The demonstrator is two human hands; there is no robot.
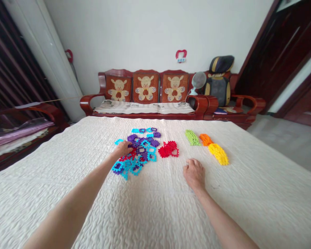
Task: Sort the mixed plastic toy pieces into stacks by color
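My left hand (123,148) reaches into a loose pile of toothed plastic building pieces. Its fingers are bent down at the pile's left side, beside some red pieces (129,155); what lies under the fingertips is hidden. Around them are light blue pieces (131,167) and purple pieces (154,143), many with cut-out middles. A separate heap of red building pieces (167,149) lies between my two hands. My right hand (195,173) rests on the cover with its fingers curled in, and nothing shows in it.
Beyond my right hand sit green pieces (192,137), orange pieces (206,139) and yellow pieces (218,154), grouped by colour. Everything lies on a quilted white cover (155,214). Behind it stands a wooden sofa (202,105) with bear cushions and a small fan (198,80).
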